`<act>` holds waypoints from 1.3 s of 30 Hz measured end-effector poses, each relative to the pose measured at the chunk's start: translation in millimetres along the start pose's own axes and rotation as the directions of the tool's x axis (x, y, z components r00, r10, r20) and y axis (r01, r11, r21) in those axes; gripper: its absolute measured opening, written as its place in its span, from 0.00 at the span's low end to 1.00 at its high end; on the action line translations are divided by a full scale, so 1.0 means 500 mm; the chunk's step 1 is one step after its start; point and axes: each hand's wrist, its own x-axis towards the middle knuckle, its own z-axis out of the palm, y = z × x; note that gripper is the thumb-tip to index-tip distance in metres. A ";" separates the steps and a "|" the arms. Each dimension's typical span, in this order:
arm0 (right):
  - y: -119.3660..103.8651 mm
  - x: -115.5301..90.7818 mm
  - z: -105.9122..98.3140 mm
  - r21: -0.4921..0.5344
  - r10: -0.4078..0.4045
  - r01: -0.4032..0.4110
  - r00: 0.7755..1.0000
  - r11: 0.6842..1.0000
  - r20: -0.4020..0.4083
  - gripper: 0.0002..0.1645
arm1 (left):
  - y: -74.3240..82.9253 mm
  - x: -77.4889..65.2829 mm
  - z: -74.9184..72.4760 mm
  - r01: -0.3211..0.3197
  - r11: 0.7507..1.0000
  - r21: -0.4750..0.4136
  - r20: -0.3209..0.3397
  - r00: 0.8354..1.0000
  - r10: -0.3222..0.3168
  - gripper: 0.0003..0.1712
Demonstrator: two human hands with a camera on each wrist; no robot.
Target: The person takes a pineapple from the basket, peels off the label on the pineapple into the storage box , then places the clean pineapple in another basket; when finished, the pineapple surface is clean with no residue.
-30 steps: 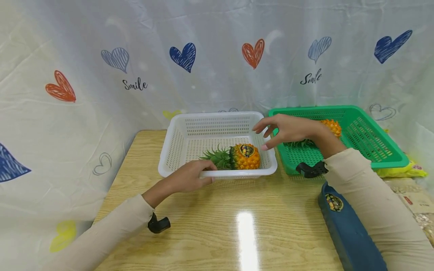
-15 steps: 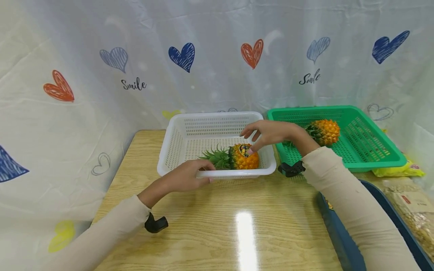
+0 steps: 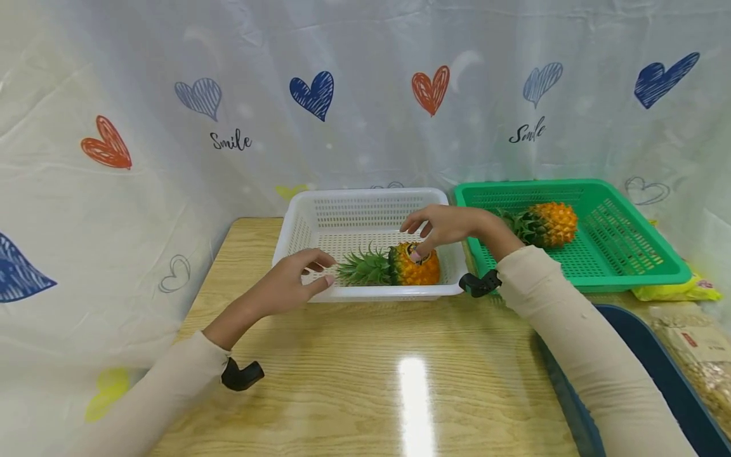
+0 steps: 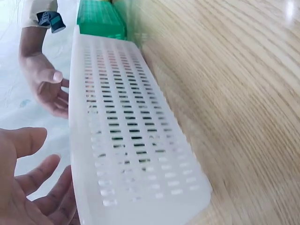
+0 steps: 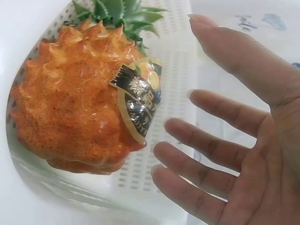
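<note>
A small orange pineapple with a green leafy crown and a black-and-gold sticker lies on its side in the white perforated basket. My right hand is above the basket's right part, fingers spread and bent over the fruit. In the right wrist view a gap shows between its fingertips and the pineapple. My left hand hovers at the basket's front left corner, thumb and fingers parted and holding nothing. Seen from the left wrist, the fingers are beside the basket's rim, off it.
Right of the white basket is a green basket with a second pineapple inside. A dark blue tray lies at the right, partly under my right sleeve. Beside it are a bag of grains and a yellow packet.
My left hand has let go of the white basket's front rim and shifted left. The right hand has moved left from the basket's right edge to over the pineapple.
</note>
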 end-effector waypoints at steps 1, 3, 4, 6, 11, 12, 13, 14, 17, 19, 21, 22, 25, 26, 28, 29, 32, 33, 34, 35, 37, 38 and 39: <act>0.001 0.002 0.001 0.001 0.003 -0.003 1.000 1.000 0.000 0.43 | -0.004 -0.001 -0.005 0.005 1.000 0.000 -0.017 1.000 -0.005 0.23; 0.004 0.006 0.002 0.007 0.011 -0.011 1.000 1.000 0.002 0.43 | -0.011 -0.004 -0.014 0.014 1.000 -0.001 -0.050 0.999 -0.014 0.25; 0.006 0.008 0.002 0.008 0.013 -0.013 1.000 1.000 0.003 0.43 | -0.014 -0.004 -0.019 0.019 1.000 -0.001 -0.066 0.998 -0.019 0.25; 0.010 0.011 0.003 0.017 0.019 -0.019 1.000 1.000 0.005 0.44 | -0.021 -0.005 -0.028 0.028 1.000 0.001 -0.095 0.995 -0.028 0.26; 0.019 0.020 0.007 0.023 0.028 -0.028 1.000 0.999 0.004 0.44 | -0.040 -0.008 -0.044 0.052 0.998 0.029 -0.149 0.988 -0.047 0.26; 0.020 0.021 0.008 0.022 0.029 -0.029 1.000 0.999 0.003 0.45 | -0.043 -0.008 -0.046 0.056 0.998 0.035 -0.155 0.987 -0.050 0.26; 0.022 0.023 0.008 0.020 0.031 -0.031 1.000 0.999 0.002 0.45 | -0.046 -0.009 -0.047 0.062 0.997 0.038 -0.157 0.986 -0.056 0.26; 0.024 0.024 0.009 0.017 0.033 -0.033 0.999 0.999 0.001 0.44 | -0.048 -0.009 -0.048 0.067 0.997 0.039 -0.158 0.986 -0.060 0.27; 0.027 0.026 0.010 0.016 0.034 -0.034 0.999 0.999 0.002 0.43 | -0.055 -0.010 -0.052 0.088 0.995 0.036 -0.157 0.984 -0.081 0.27; 0.029 0.029 0.010 0.022 0.033 -0.033 0.999 0.999 0.009 0.43 | -0.057 -0.012 -0.055 0.108 0.993 0.036 -0.160 0.982 -0.101 0.27; 0.029 0.033 0.011 0.023 0.036 -0.036 0.999 0.999 0.020 0.42 | -0.060 -0.014 -0.057 0.122 0.991 0.046 -0.163 0.980 -0.113 0.27; 0.029 0.036 0.012 0.022 0.037 -0.038 0.999 0.999 0.028 0.42 | -0.061 -0.014 -0.059 0.127 0.991 0.051 -0.166 0.979 -0.117 0.27; 0.027 0.044 0.013 0.005 0.053 -0.054 0.997 0.999 0.048 0.43 | -0.066 -0.013 -0.062 0.137 0.988 0.070 -0.179 0.976 -0.123 0.28; 0.026 0.047 0.014 -0.002 0.062 -0.062 0.997 0.998 0.053 0.43 | -0.069 -0.012 -0.063 0.139 0.987 0.075 -0.186 0.975 -0.123 0.28; 0.022 0.051 0.014 -0.017 0.078 -0.077 0.995 0.997 0.062 0.44 | -0.075 -0.011 -0.066 0.149 0.986 0.080 -0.203 0.970 -0.131 0.28; 0.020 0.053 0.014 -0.026 0.086 -0.085 0.994 0.996 0.066 0.44 | -0.078 -0.010 -0.067 0.156 0.984 0.082 -0.211 0.968 -0.136 0.27; 0.013 0.060 0.014 -0.057 0.110 -0.105 0.990 0.993 0.084 0.44 | -0.088 -0.007 -0.069 0.173 0.982 0.077 -0.219 0.964 -0.153 0.28; 0.011 0.063 0.014 -0.070 0.115 -0.109 0.989 0.992 0.090 0.44 | -0.091 -0.007 -0.070 0.179 0.981 0.073 -0.218 0.963 -0.160 0.29; 0.009 0.065 0.014 -0.082 0.119 -0.111 0.988 0.990 0.099 0.45 | -0.094 -0.006 -0.070 0.185 0.981 0.067 -0.216 0.962 -0.166 0.29; 0.007 0.068 0.014 -0.091 0.125 -0.115 0.986 0.989 0.108 0.45 | -0.097 -0.005 -0.070 0.189 0.980 0.059 -0.211 0.962 -0.173 0.30; 0.004 0.072 0.014 -0.108 0.135 -0.121 0.983 0.987 0.128 0.46 | -0.102 -0.003 -0.068 0.202 0.978 0.044 -0.200 0.961 -0.189 0.31; 0.002 0.073 0.014 -0.108 0.141 -0.126 0.980 0.986 0.139 0.47 | -0.105 -0.002 -0.067 0.211 0.977 0.034 -0.191 0.961 -0.201 0.32; 0.001 0.075 0.014 -0.109 0.149 -0.133 0.977 0.985 0.151 0.47 | -0.109 -0.001 -0.066 0.219 0.975 0.021 -0.181 0.960 -0.212 0.33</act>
